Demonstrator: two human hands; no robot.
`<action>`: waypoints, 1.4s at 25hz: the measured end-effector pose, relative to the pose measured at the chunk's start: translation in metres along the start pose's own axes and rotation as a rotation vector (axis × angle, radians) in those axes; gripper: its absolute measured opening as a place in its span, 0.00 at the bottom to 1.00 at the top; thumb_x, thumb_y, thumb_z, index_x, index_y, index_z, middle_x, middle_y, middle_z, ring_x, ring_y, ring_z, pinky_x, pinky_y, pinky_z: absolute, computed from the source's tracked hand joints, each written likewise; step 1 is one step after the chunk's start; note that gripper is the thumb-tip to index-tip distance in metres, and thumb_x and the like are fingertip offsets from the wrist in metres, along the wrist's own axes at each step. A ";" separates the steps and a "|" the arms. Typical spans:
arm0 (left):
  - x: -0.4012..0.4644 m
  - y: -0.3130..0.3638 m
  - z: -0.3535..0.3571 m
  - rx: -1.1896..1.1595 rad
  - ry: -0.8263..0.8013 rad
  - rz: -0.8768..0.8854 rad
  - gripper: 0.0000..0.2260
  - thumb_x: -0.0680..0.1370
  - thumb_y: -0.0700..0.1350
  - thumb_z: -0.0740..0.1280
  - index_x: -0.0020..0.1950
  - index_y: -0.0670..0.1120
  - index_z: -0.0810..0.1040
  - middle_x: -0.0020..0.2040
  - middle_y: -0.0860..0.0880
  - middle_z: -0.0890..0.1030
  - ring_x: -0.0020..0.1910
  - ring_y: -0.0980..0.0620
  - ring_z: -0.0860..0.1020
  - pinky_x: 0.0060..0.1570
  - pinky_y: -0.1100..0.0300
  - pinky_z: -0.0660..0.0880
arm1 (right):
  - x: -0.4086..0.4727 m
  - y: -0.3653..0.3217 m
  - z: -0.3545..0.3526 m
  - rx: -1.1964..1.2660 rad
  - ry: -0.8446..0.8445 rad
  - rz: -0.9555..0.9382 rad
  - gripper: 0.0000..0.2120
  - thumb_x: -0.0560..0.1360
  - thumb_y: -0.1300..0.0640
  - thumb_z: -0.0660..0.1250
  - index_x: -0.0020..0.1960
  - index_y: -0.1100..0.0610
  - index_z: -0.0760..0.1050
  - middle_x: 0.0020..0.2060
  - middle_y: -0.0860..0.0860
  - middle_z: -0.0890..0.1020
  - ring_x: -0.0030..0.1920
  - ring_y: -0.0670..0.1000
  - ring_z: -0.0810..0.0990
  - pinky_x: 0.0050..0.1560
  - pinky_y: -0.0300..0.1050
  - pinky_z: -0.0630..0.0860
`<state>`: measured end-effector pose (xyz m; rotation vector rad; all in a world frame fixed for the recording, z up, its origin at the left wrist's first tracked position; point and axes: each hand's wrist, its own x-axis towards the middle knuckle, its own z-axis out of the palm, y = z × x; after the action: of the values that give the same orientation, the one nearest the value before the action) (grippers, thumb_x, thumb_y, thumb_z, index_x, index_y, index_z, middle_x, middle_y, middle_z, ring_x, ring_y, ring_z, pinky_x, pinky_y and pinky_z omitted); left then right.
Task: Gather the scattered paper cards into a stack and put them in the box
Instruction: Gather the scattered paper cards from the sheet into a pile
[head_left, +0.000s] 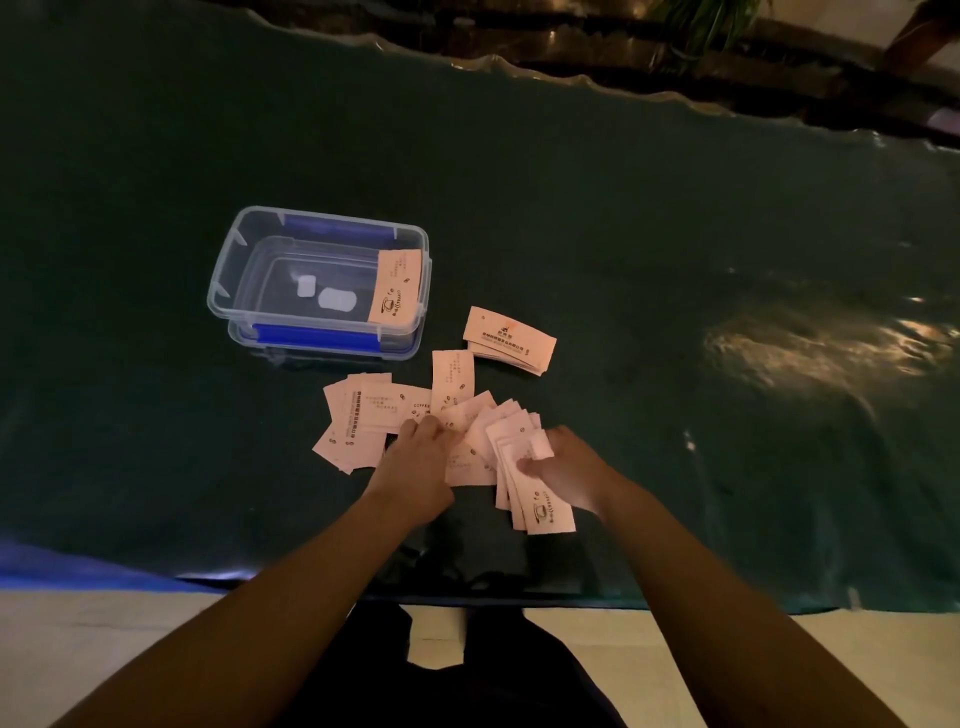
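Several pale pink paper cards (363, 415) lie scattered on the dark green table cover (623, 260) near its front edge. My right hand (566, 467) is shut on a fanned bunch of cards (535, 493). My left hand (421, 457) presses its fingertips onto the loose cards in the middle of the spread. A small neat pile of cards (509, 340) lies apart, to the right of the clear plastic box (234, 270). One card (397, 286) leans inside the box against its right wall.
The box has blue clips on its long sides and two white stickers on its bottom. The table's front edge runs just below my forearms, with pale floor beyond. A plant and dark furniture stand past the far edge.
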<state>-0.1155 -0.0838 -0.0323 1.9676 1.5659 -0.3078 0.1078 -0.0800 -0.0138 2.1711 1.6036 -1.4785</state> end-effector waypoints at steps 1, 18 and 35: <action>-0.001 -0.001 0.000 -0.077 -0.003 0.002 0.40 0.74 0.44 0.76 0.82 0.52 0.60 0.80 0.49 0.62 0.78 0.45 0.61 0.74 0.44 0.66 | 0.003 -0.002 -0.002 -0.088 0.006 -0.027 0.27 0.82 0.47 0.69 0.78 0.55 0.70 0.74 0.53 0.73 0.71 0.56 0.73 0.67 0.55 0.73; 0.008 -0.014 0.006 -0.202 0.314 -0.084 0.32 0.76 0.48 0.75 0.78 0.50 0.68 0.76 0.49 0.69 0.75 0.46 0.66 0.73 0.45 0.67 | 0.003 0.002 0.024 0.165 -0.079 0.002 0.21 0.76 0.50 0.76 0.67 0.53 0.77 0.65 0.53 0.82 0.56 0.52 0.81 0.52 0.50 0.78; 0.018 0.004 0.007 -0.259 0.200 -0.160 0.22 0.80 0.42 0.71 0.74 0.50 0.74 0.72 0.45 0.74 0.70 0.45 0.73 0.70 0.47 0.71 | 0.009 -0.030 0.024 1.076 0.008 0.218 0.09 0.83 0.60 0.68 0.62 0.53 0.77 0.56 0.51 0.86 0.52 0.51 0.83 0.59 0.56 0.76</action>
<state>-0.1054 -0.0743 -0.0459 1.7193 1.7957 0.0308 0.0691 -0.0728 -0.0194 2.6160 0.4884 -2.6000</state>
